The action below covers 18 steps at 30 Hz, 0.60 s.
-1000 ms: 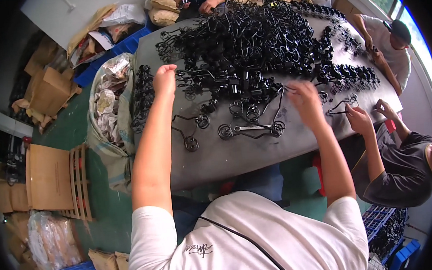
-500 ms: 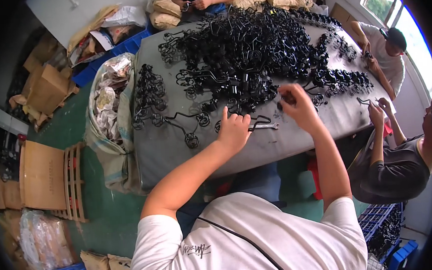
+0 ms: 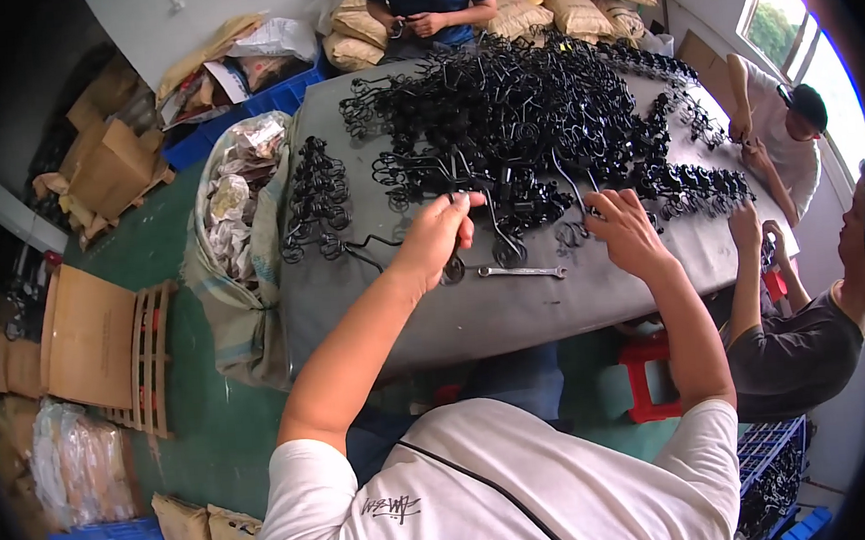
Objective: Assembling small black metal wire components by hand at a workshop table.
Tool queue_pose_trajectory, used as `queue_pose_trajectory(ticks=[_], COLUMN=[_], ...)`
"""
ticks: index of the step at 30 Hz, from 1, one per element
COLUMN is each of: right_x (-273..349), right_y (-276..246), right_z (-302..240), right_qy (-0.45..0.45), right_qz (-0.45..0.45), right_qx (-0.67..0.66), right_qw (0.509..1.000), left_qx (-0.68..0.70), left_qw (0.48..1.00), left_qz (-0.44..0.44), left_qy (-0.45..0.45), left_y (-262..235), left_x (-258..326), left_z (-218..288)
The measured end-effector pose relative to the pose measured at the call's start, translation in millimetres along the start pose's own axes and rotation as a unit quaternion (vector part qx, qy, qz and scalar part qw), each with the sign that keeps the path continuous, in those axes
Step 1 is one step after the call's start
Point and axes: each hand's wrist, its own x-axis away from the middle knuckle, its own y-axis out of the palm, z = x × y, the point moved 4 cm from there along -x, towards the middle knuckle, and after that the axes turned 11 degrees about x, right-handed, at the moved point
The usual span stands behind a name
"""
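My left hand [image 3: 440, 237] is closed on a black bent metal rod with coiled ends at the near edge of the heap. Parts of the rod show above and below my fingers. To the right, my right hand [image 3: 630, 228] curls its fingers down at the end of another black bent rod [image 3: 569, 178], which leans against the heap. Just nearer to me, a silver wrench [image 3: 523, 273] lies flat on the grey tabletop [image 3: 516, 314]. Beyond both hands spreads a large tangled heap of black bent rods [image 3: 511, 104].
More black rods [image 3: 317, 198] lie at the table's left end, beside an open woven sack [image 3: 225, 315] of crumpled wrapping. One person works across the table, two at the right. A red stool [image 3: 651, 380] stands below the near right edge.
My left hand has moved left and away from me, off the spot beside the wrench. My right hand has come down to a bent rod. The whole view has shifted slightly.
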Motion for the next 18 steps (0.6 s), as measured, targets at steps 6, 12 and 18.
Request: queue_pose_trajectory(ticks=[6,12,18], right_x=[-20,-6,-4], right_y=[36,76,39], right_z=[-21,-57,-61], right_qy=[-0.124,-0.290,-0.019], right_qz=[-0.148,-0.190,-0.107], right_qx=[0.276,0.206,-0.167], right_qw=[0.941,0.915,0.980], left_qx=[0.086,-0.412,-0.521], left_qw=[0.981,0.911,0.793], left_qz=[-0.002,0.020,0.068], left_qy=[-0.175,-0.019,0.309], left_y=[15,2,-18], left_x=[-7,0,73], left_z=[-74,-110,-41])
